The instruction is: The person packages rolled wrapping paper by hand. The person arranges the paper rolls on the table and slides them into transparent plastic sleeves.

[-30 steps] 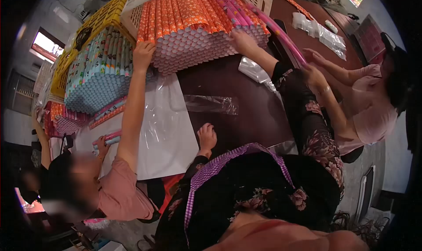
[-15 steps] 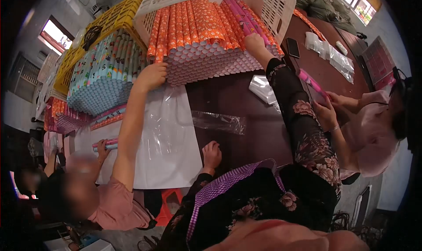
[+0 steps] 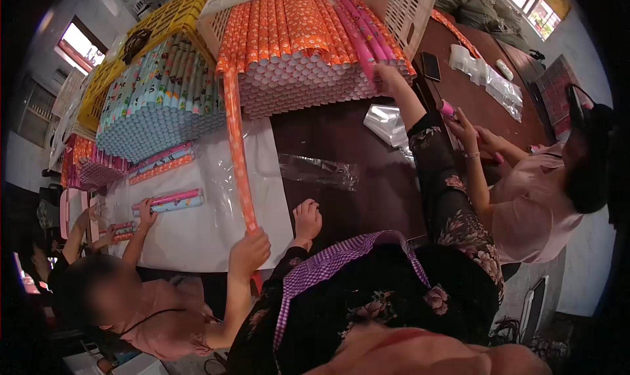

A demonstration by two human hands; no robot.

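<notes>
My right hand (image 3: 392, 83) reaches to the front of the white crate (image 3: 420, 20), closed round the lower end of a pink roll (image 3: 362, 54). That roll slants out over the stacked tube ends. Orange patterned rolls (image 3: 282, 30) fill most of the crate. Near the table's front edge my left hand (image 3: 306, 220) rests with its fingers curled in and nothing visible in them. A flat clear plastic sleeve (image 3: 318, 171) lies beyond it. More clear sleeves (image 3: 387, 125) lie below my right hand.
A co-worker's hand at left holds a long orange roll (image 3: 236, 152) over the white sheet (image 3: 197, 243); their other hand holds pink and blue rolls (image 3: 172, 201). The co-worker at right holds pink rolls (image 3: 446, 107). A phone (image 3: 430, 66) lies beside the crate.
My right hand has taken hold of the pink roll and drawn it partly forward. The left co-worker has pulled an orange roll out toward the table's front. My left hand has stayed near the edge.
</notes>
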